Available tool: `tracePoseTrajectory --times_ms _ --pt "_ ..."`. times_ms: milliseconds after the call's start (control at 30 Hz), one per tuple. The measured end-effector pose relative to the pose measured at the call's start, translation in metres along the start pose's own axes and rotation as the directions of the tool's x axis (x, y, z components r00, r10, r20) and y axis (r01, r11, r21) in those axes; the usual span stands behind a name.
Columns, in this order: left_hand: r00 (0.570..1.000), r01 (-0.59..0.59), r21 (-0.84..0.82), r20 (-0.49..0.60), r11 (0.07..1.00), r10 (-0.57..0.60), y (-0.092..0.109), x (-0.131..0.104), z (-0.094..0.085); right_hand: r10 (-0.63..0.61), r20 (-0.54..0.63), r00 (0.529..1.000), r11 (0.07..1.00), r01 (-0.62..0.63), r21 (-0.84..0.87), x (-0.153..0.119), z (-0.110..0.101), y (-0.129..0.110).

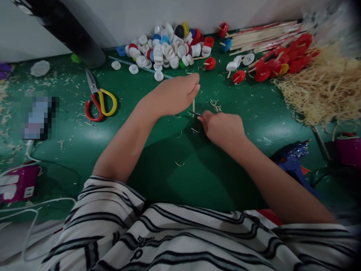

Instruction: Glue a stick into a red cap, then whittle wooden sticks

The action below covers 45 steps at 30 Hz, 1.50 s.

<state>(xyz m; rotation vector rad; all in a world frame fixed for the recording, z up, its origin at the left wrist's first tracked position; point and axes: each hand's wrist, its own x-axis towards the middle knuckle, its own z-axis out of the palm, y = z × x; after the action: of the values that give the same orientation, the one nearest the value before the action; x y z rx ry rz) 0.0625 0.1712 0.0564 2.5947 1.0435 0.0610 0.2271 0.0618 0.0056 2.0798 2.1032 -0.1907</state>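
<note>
In the head view, my left hand [177, 94] is closed around a thin wooden stick [193, 107], whose lower end points down toward me. My right hand [222, 126] is closed on a small dark blade [196, 113], its handle hidden in my fingers. The blade's tip lies at the stick's lower end. Pale curled shavings [216, 105] lie on the green table just beyond my right hand, and a few more are scattered between my forearms.
Bottle caps [166, 51] are heaped at the back. Scissors [98, 98] and a phone [38, 116] lie left. Red caps on sticks [273, 62], wooden sticks [259, 35], a shavings pile [318, 86] and a blue glue gun [293, 162] are right. A black cylinder [76, 34] stands back left.
</note>
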Motion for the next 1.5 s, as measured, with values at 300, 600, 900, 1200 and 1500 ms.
tracePoseTrajectory --times_ms 300,600,900,1200,1500 --pt "1.000 0.027 -0.011 0.009 1.000 -0.027 0.000 0.000 -0.001 -0.007 0.020 1.000 1.000 0.008 -0.024 -0.002 -0.001 -0.001" --pt "0.999 0.043 0.035 0.030 0.998 -0.044 0.006 -0.001 -0.001 0.082 -0.068 0.994 0.996 -0.079 0.041 0.002 -0.012 0.001" --pt "1.000 0.026 0.014 0.009 1.000 -0.026 -0.001 0.001 0.000 0.068 -0.027 0.997 0.994 -0.065 0.089 0.006 -0.007 -0.004" --pt "0.998 0.062 -0.013 0.019 0.998 -0.062 -0.002 0.001 -0.001 0.030 0.049 0.998 0.998 -0.033 0.058 0.000 -0.003 -0.003" --pt "0.996 0.071 -0.029 0.058 0.997 -0.070 0.002 -0.001 -0.003 0.020 0.083 0.996 1.000 -0.018 -0.014 -0.006 -0.001 -0.008"
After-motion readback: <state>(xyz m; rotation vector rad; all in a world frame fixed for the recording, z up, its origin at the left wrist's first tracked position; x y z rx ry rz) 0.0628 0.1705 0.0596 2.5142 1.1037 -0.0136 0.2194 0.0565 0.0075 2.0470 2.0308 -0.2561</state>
